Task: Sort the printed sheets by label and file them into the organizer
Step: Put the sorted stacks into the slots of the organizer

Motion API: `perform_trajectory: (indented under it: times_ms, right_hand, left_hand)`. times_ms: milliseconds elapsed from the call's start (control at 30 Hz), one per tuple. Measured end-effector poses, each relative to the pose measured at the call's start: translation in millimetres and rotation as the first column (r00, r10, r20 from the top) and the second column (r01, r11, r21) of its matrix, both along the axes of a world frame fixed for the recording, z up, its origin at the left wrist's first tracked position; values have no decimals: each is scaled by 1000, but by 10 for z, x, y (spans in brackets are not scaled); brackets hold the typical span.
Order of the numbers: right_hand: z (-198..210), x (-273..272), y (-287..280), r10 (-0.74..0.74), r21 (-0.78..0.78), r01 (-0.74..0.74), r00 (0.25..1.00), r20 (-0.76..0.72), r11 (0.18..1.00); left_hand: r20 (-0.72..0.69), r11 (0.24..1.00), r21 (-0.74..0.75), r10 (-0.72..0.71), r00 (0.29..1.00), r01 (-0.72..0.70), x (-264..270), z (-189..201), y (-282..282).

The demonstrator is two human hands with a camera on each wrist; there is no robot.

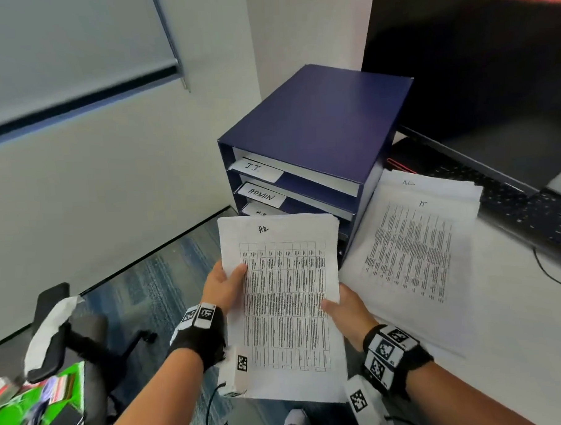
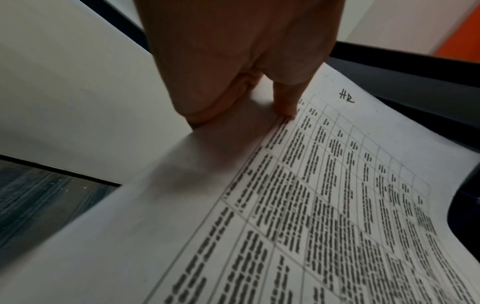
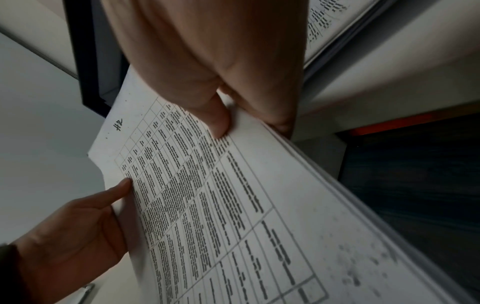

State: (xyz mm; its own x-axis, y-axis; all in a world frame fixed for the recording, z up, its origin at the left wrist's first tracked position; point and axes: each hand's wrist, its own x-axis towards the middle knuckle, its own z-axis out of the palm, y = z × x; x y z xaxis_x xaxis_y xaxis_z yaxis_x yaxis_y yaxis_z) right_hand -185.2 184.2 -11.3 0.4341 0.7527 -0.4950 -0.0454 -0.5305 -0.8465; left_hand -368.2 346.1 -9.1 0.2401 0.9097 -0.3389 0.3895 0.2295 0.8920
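Both hands hold a stack of printed sheets marked "HR" (image 1: 283, 302) out in front of the person, over the carpet, just short of the desk's edge. On the left, the left hand (image 1: 226, 287) grips the stack's left edge with the thumb lying on the top page and the fingers curled underneath; the left wrist view shows that thumb pressed at the margin of the printed table. On the right, the right hand (image 1: 347, 309) pinches the stack's right edge lower down, thumb on top and fingers hidden below the paper. In the right wrist view the stack's edge shows several sheets thick.

Straight beyond the stack's top edge stands the dark blue organizer (image 1: 314, 140) on the desk (image 1: 519, 346), its open front facing the person. Its slots carry tabs reading "I.T." (image 1: 254, 167), "ADMIN" (image 1: 261, 194) and, partly hidden behind the stack, "H.R" (image 1: 261, 212). The stack's long axis points away from the person toward those openings, so the HR slot lies directly ahead of the fingers and slightly low; likely the next move is a forward slide, short edge first, with both hands about equally near.

Further right, sheets headed "IT" (image 1: 412, 251) lie on the desk over a sheet headed "Admin" (image 1: 409, 182), beside a black keyboard (image 1: 530, 211).
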Motion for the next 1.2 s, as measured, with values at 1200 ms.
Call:
perform_trajectory:
  times_ms: [1200]
  right_hand:
    - [384,127,871,-465,39,486,853,-236,873]
  left_hand:
    - [-177,832,-262,-540,823,490,7,223,1054]
